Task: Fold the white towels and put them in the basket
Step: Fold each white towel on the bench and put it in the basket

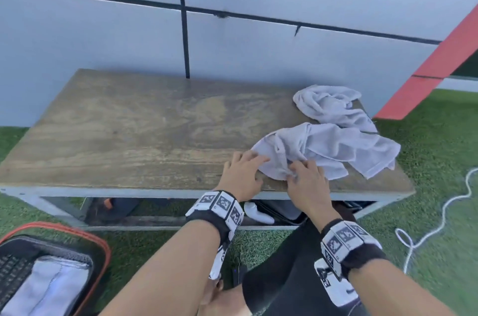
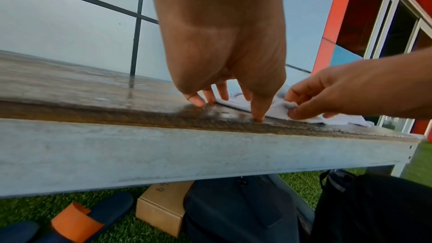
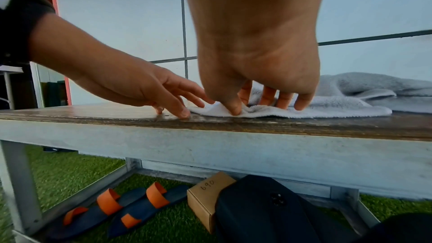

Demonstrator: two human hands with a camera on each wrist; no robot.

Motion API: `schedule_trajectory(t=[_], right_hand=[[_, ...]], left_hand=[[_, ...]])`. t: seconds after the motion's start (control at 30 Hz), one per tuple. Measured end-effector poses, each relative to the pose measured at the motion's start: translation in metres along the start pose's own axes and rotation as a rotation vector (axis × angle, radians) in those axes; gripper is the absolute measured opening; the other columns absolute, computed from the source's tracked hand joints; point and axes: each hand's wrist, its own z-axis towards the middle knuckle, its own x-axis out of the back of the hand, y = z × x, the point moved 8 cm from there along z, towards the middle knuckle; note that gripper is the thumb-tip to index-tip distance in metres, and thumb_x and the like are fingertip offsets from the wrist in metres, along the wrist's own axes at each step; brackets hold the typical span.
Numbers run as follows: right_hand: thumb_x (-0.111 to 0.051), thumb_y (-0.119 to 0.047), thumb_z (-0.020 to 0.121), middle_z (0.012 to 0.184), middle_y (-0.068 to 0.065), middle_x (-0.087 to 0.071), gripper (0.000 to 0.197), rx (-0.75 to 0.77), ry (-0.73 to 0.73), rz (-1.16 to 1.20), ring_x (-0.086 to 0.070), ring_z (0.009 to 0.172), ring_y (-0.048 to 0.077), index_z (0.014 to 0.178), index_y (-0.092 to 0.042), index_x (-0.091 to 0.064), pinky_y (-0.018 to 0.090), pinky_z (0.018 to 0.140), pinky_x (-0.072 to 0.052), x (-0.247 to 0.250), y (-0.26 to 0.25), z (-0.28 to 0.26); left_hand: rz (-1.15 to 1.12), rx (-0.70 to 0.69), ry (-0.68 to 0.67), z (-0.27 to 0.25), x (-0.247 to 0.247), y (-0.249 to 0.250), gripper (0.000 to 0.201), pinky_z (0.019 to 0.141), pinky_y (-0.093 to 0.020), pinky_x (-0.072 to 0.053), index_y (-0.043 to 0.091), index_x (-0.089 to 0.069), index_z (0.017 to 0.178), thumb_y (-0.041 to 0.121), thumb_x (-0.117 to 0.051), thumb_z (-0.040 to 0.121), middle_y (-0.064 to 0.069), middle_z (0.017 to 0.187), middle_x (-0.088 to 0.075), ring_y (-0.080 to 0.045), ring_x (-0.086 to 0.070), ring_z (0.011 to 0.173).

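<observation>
Two crumpled white towels lie at the right end of the wooden bench (image 1: 129, 134): a near towel (image 1: 336, 147) and a far towel (image 1: 328, 106) by the back edge. My right hand (image 1: 297, 173) pinches a fold at the near towel's (image 3: 327, 110) front edge between thumb and fingers. My left hand (image 1: 248, 163) lies just to its left, fingers spread and straight, their tips on the bench top and the towel's left corner (image 2: 236, 102). A black basket with an orange rim (image 1: 101, 251) stands on the grass at lower left and holds a folded white towel (image 1: 51, 287).
A grey panelled wall rises right behind the bench. Under the bench lie blue slippers with orange straps (image 3: 131, 208), a cardboard box (image 3: 205, 197) and a dark bag (image 3: 261, 210). A white cable (image 1: 439, 215) snakes over the grass at right. My knees are close to the bench's front edge.
</observation>
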Motion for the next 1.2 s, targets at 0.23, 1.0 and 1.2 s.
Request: schedule_trajectory(t=[0.23, 1.0, 1.2], right_hand=[[-0.046, -0.017, 0.099, 0.081, 0.000, -0.058, 0.004, 0.276, -0.153, 0.441, -0.054, 0.074, 0.020, 0.095, -0.018, -0.046, 0.038, 0.067, -0.044, 0.001, -0.059, 0.007], [-0.035, -0.008, 0.099, 0.067, 0.001, -0.050, 0.026, 0.374, -0.350, 0.372, -0.039, 0.056, 0.018, 0.085, -0.025, -0.049, 0.031, 0.052, -0.028, 0.010, -0.171, 0.080], [-0.039, -0.021, 0.097, 0.113, 0.003, -0.062, 0.030, 0.483, -0.489, 0.310, -0.054, 0.105, 0.025, 0.089, -0.037, -0.064, 0.041, 0.091, -0.045, -0.047, -0.205, 0.044]], left_hand=[[0.048, 0.048, 0.062, 0.010, 0.006, -0.010, 0.048, 0.104, -0.046, -0.037, 0.034, -0.051, 0.130, 0.042, -0.066, 0.084, -0.003, 0.139, -0.036, -0.030, -0.032, 0.123], [-0.273, 0.234, 0.732, -0.050, 0.271, -0.116, 0.026, 0.052, -0.010, -0.037, 0.017, -0.065, 0.092, -0.004, -0.052, 0.084, 0.012, 0.072, -0.062, 0.000, -0.052, 0.062], [-0.319, 0.277, 0.476, -0.078, 0.235, -0.137, 0.015, 0.053, -0.024, -0.035, 0.009, -0.068, 0.076, 0.007, -0.058, 0.087, 0.005, 0.061, -0.057, -0.009, -0.041, 0.052]])
